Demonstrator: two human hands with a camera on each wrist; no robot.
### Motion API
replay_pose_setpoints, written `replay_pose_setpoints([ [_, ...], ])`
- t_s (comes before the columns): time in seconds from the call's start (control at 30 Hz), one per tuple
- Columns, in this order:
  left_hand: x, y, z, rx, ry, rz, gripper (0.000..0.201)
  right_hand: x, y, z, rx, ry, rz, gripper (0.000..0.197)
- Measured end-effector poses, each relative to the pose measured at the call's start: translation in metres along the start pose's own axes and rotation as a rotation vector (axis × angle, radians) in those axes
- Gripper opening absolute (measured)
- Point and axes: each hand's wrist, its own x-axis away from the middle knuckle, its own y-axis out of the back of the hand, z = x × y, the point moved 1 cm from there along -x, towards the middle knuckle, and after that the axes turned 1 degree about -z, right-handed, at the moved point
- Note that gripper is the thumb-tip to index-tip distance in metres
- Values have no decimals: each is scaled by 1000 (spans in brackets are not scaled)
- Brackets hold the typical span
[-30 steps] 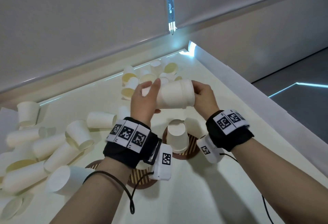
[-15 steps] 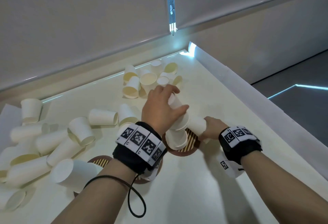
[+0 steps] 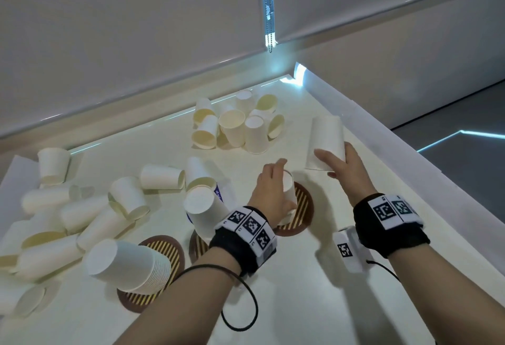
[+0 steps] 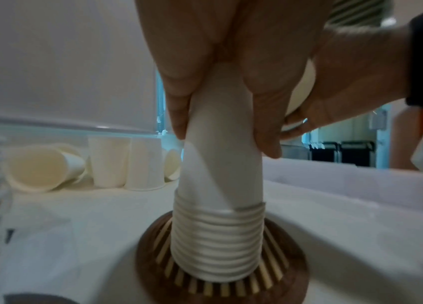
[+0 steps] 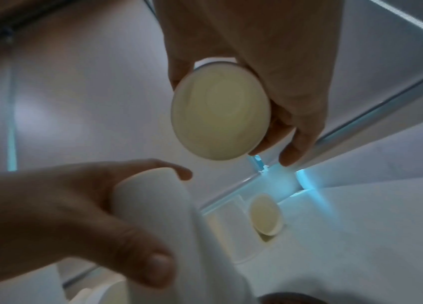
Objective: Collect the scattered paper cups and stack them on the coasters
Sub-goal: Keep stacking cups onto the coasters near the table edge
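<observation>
A stack of white paper cups (image 3: 288, 190) stands upside down on the striped brown coaster (image 3: 304, 205). My left hand (image 3: 281, 189) grips the stack from above; the left wrist view shows fingers and thumb round the top cup (image 4: 218, 164) over the coaster (image 4: 221, 286). To the right my right hand (image 3: 332, 154) holds one upside-down cup (image 3: 325, 139) in the air by its rim. The right wrist view shows that cup's open mouth (image 5: 221, 115) and the left hand (image 5: 75, 216) on the stack.
Two more stacks stand on coasters: a leaning one (image 3: 128, 265) at front left and another (image 3: 205, 208) beside my left wrist. Several loose cups (image 3: 82, 208) lie at the left, and a cluster (image 3: 237, 126) sits at the back. A raised table edge (image 3: 382, 148) runs along the right.
Both hands held cups in the air a second ago. The left hand brought them down onto the coaster stack. The right hand dipped to the table and has risen with a single cup.
</observation>
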Motion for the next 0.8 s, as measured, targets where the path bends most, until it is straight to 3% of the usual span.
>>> replay_pose_setpoints([
  [0.1, -2, 7, -3, 193, 73, -15, 107, 13, -18, 17, -87, 111, 67, 66],
  [0.17, 0, 16, -2, 177, 86, -45, 106, 22, -28, 25, -140, 162, 89, 65],
  [0.3, 16, 55, 3, -63, -4, -203, 71, 29, -43, 25, 0, 229, 85, 67],
  [0.4, 30, 94, 5, -185, 24, -271, 54, 27, -54, 10, 178, 201, 109, 66],
  [0.47, 38, 114, 18, -281, 152, -231, 59, 27, -58, -5, 291, 139, 154, 66],
  [0.57, 50, 127, 43, -312, 372, 44, 77, 27, -55, -26, 365, 21, 181, 71],
  [0.63, 55, 121, 54, -277, 431, 178, 76, 25, -52, -35, 398, -32, 185, 73],
  [0.7, 56, 111, 59, -169, 437, 153, 72, 24, -52, -38, 419, -31, 165, 74],
  [0.8, 53, 99, 56, -26, 414, 50, 66, 26, -59, -30, 390, 116, 58, 85],
])
